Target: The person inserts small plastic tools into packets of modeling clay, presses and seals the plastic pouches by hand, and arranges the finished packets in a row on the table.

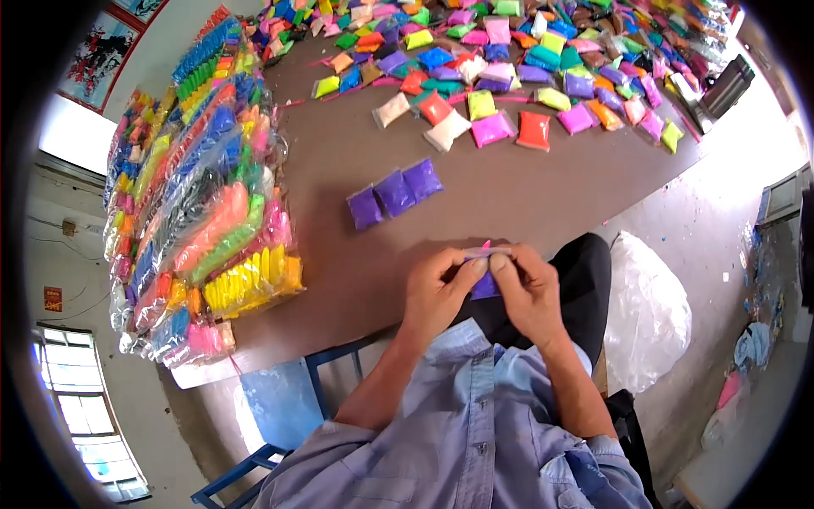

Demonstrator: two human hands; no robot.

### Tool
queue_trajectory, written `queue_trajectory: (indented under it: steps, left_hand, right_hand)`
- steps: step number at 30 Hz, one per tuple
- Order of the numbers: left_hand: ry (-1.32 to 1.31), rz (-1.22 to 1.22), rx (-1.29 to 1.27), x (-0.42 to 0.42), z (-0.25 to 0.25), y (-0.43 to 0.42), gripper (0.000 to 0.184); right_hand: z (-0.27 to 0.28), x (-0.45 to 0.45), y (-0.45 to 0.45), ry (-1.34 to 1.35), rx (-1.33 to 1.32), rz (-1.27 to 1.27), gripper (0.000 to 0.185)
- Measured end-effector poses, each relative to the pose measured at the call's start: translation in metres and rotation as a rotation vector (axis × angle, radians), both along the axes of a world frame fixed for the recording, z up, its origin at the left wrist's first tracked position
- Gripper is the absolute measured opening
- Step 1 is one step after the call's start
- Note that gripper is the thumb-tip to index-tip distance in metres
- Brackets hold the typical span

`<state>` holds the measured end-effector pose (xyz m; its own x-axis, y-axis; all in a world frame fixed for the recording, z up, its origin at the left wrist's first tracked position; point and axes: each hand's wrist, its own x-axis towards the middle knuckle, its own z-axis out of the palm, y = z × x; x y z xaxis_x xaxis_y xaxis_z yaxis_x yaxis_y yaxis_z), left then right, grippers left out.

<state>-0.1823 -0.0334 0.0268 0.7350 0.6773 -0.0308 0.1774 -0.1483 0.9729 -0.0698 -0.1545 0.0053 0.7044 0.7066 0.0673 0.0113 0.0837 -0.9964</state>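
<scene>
Close to my body, at the table's near edge, my left hand [445,284] and my right hand [524,284] meet with thumbs side by side. Both pinch the upper edge of a small purple packet [485,288], which hangs below the thumbs and is partly covered by them. A bit of pink [486,244] sticks up above the fingers; what it belongs to is hidden. On the table ahead of my left hand lie three purple packets [395,192] side by side in a slanting row.
Stacked clear bags of colourful packets [212,195] line the table's left side. A wide heap of loose packets [509,68] covers the far part of the brown table [322,170]. A blue chair [284,399] stands at lower left, a white plastic bag [646,314] at right.
</scene>
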Motion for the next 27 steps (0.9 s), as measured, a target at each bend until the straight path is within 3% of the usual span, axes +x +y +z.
queue_trajectory:
  steps: [4,8,10,12,14,18,27]
  left_hand:
    - [-0.010,0.063,-0.036,0.001,0.002,0.003,0.013]
    - [-0.050,0.087,-0.129,0.006,-0.003,0.013,0.013]
    - [0.059,0.055,0.351,0.006,-0.002,0.023,0.014]
    - [0.085,0.007,0.432,0.000,-0.005,0.026,0.019]
    - [0.159,-0.087,0.850,-0.006,-0.012,0.031,0.015]
    - [0.162,-0.084,1.035,-0.004,0.001,0.034,0.018]
    - [0.035,-0.171,0.920,0.001,-0.007,0.048,0.019]
  right_hand:
    - [0.009,0.004,0.008,0.172,0.039,0.130,0.022]
    - [0.015,0.018,0.019,0.139,0.078,0.063,0.023]
    - [0.014,0.034,0.022,0.114,0.056,0.013,0.023]
    - [0.010,0.051,0.027,0.093,0.034,-0.030,0.023]
    - [0.006,0.064,0.036,-0.049,-0.009,-0.081,0.023]
    - [0.007,0.077,0.054,-0.147,-0.054,-0.111,0.021]
    - [-0.011,0.077,0.070,-0.123,-0.024,-0.043,0.019]
